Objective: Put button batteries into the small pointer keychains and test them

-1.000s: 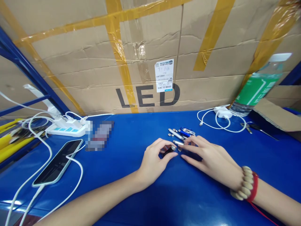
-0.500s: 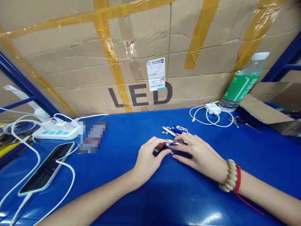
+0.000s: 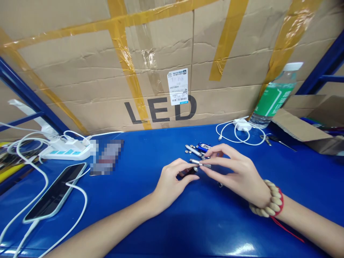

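A dark tube [image 3: 189,173] sits in the curled grip of the left hand [image 3: 172,184], shiny end toward two o'clock, where the right hand [image 3: 238,172] pinches a small silver disc [image 3: 200,164] — I'd worry a fingertip slip could drop it among the loose discs [image 3: 186,151] at twelve o'clock. The right is arched, its arm toward four o'clock, the left's toward eight.

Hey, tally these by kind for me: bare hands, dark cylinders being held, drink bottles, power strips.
Hands, left hand and right hand: 2
Dark cylinder, held in the left: 1
Bottle, green label: 1
Power strip, white: 1
Total: 5
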`<action>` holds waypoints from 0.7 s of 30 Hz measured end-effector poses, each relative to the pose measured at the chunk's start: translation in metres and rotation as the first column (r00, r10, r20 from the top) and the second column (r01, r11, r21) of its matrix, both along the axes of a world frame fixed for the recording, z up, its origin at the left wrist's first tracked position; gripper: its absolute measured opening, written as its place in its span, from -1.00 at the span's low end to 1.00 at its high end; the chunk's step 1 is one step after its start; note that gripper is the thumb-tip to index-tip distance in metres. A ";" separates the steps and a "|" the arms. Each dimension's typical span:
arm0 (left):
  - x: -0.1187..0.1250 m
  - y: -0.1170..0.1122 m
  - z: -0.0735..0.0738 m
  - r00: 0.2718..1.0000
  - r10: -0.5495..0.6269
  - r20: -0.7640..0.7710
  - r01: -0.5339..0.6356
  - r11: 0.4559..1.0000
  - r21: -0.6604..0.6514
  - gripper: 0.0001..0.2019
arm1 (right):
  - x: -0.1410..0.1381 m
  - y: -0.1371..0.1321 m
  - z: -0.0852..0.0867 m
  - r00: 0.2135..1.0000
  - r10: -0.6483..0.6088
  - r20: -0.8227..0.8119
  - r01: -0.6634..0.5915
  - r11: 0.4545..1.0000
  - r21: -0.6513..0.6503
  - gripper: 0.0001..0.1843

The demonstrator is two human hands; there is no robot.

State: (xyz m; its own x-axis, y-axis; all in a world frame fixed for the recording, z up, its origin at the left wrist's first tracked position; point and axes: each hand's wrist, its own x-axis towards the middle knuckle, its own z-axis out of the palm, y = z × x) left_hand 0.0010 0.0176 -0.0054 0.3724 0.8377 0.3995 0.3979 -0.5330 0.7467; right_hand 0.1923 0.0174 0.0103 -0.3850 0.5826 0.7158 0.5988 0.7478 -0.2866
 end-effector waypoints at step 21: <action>0.004 -0.001 0.004 0.992 0.094 0.082 -0.084 0.989 -0.119 -0.85 | 0.023 0.014 0.014 0.913 0.163 0.375 0.125 0.762 -0.635 -0.65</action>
State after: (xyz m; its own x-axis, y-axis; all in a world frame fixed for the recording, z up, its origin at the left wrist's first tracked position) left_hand 0.0047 0.0170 -0.0014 0.2621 0.9082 0.3263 0.3710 -0.4070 0.8347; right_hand 0.2157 0.0310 0.0244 -0.5569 0.8300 -0.0312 0.7518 0.4878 -0.4437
